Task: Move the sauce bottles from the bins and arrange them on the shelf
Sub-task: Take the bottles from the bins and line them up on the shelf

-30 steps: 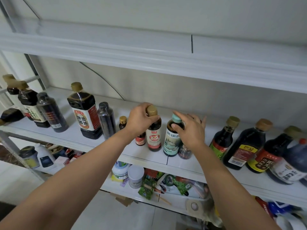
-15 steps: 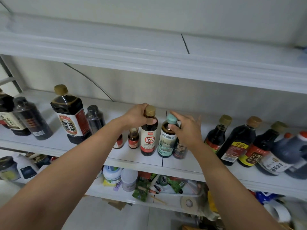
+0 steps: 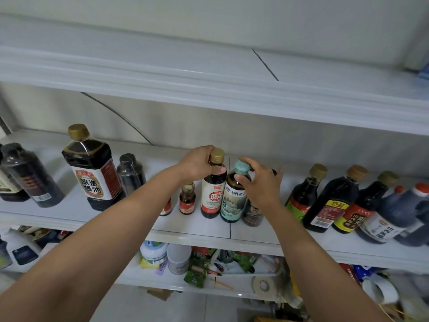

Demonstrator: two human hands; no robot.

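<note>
**Two sauce bottles gripped on the middle shelf**

In the head view, the left hand (image 3: 199, 165) curls round the neck of a gold-capped glass bottle of dark sauce (image 3: 212, 194), whose red-and-white label reads "减". The right hand (image 3: 260, 182) pinches the top of the teal-capped, green-labelled dark bottle (image 3: 233, 201) just beside it. Both stand upright on the white shelf (image 3: 255, 231). Further left, a large square dark bottle (image 3: 92, 173) reads "酿造酱油".

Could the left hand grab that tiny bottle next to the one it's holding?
Probably yes, once it lets go. The left hand grips the gold-capped bottle, and the tiny bottle stands right beside it, close by the wrist, with nothing in between.
</note>
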